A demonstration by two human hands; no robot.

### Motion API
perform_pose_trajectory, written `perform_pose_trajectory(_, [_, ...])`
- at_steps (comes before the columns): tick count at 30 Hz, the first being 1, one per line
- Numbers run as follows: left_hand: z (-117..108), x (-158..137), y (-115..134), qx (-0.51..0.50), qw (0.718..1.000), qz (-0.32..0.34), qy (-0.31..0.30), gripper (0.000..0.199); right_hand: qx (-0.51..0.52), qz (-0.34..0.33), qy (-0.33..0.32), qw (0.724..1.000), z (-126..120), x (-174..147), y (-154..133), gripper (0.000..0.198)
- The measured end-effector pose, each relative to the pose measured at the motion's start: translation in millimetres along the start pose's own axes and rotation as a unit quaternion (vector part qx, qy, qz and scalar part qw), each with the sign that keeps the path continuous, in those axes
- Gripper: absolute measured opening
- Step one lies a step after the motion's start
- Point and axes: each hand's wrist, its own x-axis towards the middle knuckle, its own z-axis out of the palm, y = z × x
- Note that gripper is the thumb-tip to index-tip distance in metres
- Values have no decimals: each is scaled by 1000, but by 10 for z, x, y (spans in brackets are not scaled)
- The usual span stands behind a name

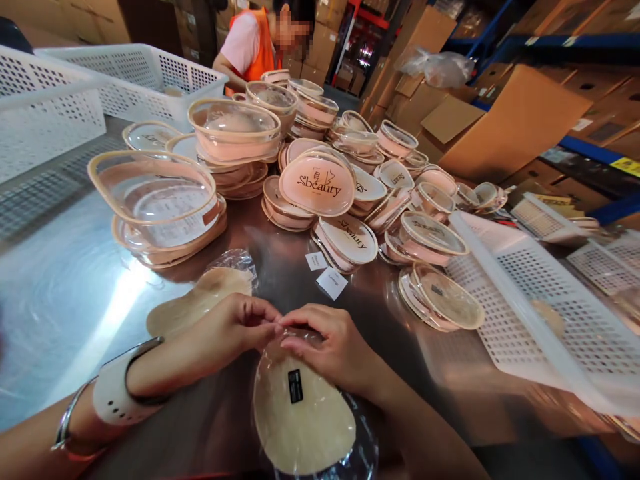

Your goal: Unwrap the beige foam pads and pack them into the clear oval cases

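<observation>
My left hand (253, 323) and my right hand (330, 343) meet at the middle, fingertips pinched together on the upper edge of a clear plastic bag (367, 443). Inside the bag lies a beige rounded pad (307, 427) bearing a small black label (295, 386). Beyond my left hand, a second beige pad (200, 303) rests on the table, partly covered by clear film. Two small white cards (332, 283) lie past my fingers. My left wrist wears a watch with a white band (117, 393) and a bracelet.
Many clear oval cases with beige rims (317, 183) are piled across the metal table (60, 280). White perforated baskets stand at left (45, 110) and right (530, 313). Across the table, a person in an orange vest (257, 47) leans in. Cardboard boxes (515, 127) and shelving stand behind.
</observation>
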Motion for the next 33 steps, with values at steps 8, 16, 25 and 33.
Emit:
perform_pose_trajectory(8, [-18, 9, -31, -43, 998, 1, -42, 28, -20, 0, 85, 996, 78, -12, -15, 7])
perform_pose_trajectory(16, [29, -36, -40, 14, 999, 47, 17, 24, 24, 43, 77, 996, 59, 16, -6, 13])
perform_pose_trajectory(25, [101, -107, -52, 141, 961, 188, 143, 25, 208, 189, 56, 958, 130, 21, 14, 29])
perform_pose_trajectory(33, [43, -120, -47, 450, 758, 424, 208, 20, 192, 154, 76, 966, 180, 32, 39, 20])
